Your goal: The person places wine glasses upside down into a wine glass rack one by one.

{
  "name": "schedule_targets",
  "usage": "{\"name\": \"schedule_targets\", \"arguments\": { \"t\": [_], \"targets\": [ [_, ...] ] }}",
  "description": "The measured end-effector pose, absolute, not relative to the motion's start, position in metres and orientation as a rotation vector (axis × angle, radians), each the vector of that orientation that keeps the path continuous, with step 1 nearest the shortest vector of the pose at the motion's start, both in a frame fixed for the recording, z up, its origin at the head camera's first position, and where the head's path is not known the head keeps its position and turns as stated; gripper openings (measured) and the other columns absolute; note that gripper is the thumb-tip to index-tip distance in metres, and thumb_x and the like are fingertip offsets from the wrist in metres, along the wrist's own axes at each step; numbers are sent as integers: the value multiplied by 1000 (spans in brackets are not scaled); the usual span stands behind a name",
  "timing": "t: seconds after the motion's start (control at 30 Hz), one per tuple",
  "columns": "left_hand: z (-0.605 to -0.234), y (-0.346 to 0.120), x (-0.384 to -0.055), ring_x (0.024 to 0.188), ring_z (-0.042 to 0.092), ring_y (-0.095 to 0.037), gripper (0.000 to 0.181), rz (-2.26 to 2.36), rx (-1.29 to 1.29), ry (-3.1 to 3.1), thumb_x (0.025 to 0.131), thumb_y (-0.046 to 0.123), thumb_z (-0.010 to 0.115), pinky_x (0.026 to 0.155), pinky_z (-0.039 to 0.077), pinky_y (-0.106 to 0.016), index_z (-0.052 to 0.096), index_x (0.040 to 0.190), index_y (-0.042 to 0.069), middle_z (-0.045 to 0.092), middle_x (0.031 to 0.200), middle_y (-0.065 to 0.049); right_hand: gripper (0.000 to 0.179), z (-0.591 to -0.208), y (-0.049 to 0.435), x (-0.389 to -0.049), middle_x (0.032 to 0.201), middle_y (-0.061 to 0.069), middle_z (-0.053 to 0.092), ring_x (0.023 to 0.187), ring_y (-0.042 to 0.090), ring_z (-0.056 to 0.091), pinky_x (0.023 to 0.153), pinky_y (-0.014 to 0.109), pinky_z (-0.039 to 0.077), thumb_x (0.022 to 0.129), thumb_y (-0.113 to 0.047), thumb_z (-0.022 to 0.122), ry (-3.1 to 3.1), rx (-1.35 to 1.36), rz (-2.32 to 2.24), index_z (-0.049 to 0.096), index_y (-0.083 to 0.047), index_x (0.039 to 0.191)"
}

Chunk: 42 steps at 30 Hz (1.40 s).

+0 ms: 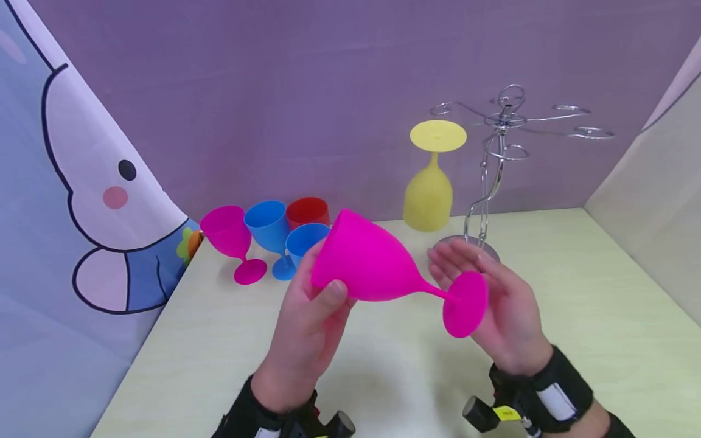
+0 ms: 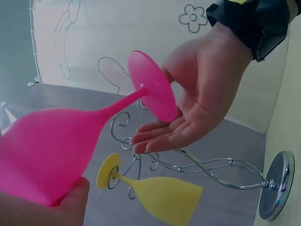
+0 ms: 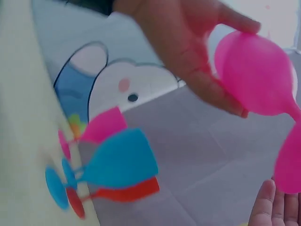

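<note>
A bright pink plastic goblet [image 1: 372, 261] lies tilted on its side in the air, its bowl to the left and its round foot to the right. My left hand [image 1: 309, 322] grips the bowl near the rim, thumb in front. Beside the foot is my right hand [image 1: 504, 304], palm up with fingers straight; in the left wrist view the foot [image 2: 153, 87] stands close to that palm, and I cannot tell whether they touch. Behind, a yellow goblet [image 1: 429, 198] hangs upside down by its foot from a chrome glass rack [image 1: 484, 182].
Upright at the back left stand another pink goblet [image 1: 227, 234], two blue goblets [image 1: 268, 228] and a red goblet [image 1: 308, 212]. The rack has several looped arms and a round base on the pale table [image 1: 580, 274]. A purple cloth wall [image 1: 274, 109] rises behind.
</note>
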<state>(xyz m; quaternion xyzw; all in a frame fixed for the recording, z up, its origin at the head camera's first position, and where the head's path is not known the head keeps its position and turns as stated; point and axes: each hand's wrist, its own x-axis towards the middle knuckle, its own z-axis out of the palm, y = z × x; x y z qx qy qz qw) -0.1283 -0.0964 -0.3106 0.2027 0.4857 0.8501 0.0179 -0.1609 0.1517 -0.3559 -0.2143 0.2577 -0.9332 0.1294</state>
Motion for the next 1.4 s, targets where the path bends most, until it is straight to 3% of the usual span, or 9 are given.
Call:
{"name": "schedule_targets", "arguments": {
  "t": [0.2,0.33,0.57,0.73,0.97,1.1,1.23,1.4],
  "targets": [
    [-314,-90,-127,131,43,-35,66,2702,684,1402,93,26,67,97,50,-38,31,146,11,46,139,-13,42,-365,145,-161,139,18,44,138,33,33,118,39,24,104,-15,38,291,-536,-2715,38,2,142],
    [-315,-88,-128,132,42,-36,64,2723,688,1374,93,24,66,98,49,-38,31,145,11,45,140,-14,42,-369,142,-161,135,18,50,137,33,36,117,39,25,103,-14,43,316,-533,-2751,40,2,141],
    [-313,-88,-129,132,43,-35,63,2787,702,1339,94,26,65,101,46,-39,32,145,11,46,138,-13,32,-365,137,-162,128,15,57,127,33,49,115,43,28,105,-7,31,611,-633,-2801,52,-2,129],
    [-313,-89,-131,133,40,-36,63,2821,717,1319,95,26,64,102,45,-40,31,146,11,44,139,-13,31,-359,135,-156,127,15,61,125,35,52,110,44,37,106,-5,33,1245,-732,-2706,56,-2,127],
    [-314,-88,-131,132,42,-36,63,2814,721,1301,94,24,65,101,46,-40,32,145,10,46,138,-12,40,-351,140,-153,136,19,45,130,37,45,111,45,37,105,-2,20,1338,-1023,-2706,43,13,134],
    [-315,-86,-130,132,42,-37,62,2819,705,1297,94,23,64,101,46,-41,32,145,11,46,138,-13,43,-353,141,-155,135,19,46,130,37,45,112,46,34,105,-8,18,1086,-930,-2751,39,10,138],
    [-315,-85,-128,132,42,-38,61,2855,685,1277,95,22,63,100,47,-40,32,146,11,45,139,-14,37,-360,134,-156,137,20,48,131,38,45,113,45,31,108,-15,22,900,-667,-2735,42,2,134],
    [-317,-81,-127,134,39,-39,61,2849,674,1275,95,19,62,102,45,-41,30,146,11,43,142,-14,32,-365,123,-153,137,18,52,132,40,44,111,46,34,105,-5,34,1072,-606,-2670,52,-2,132]
  ]
}}
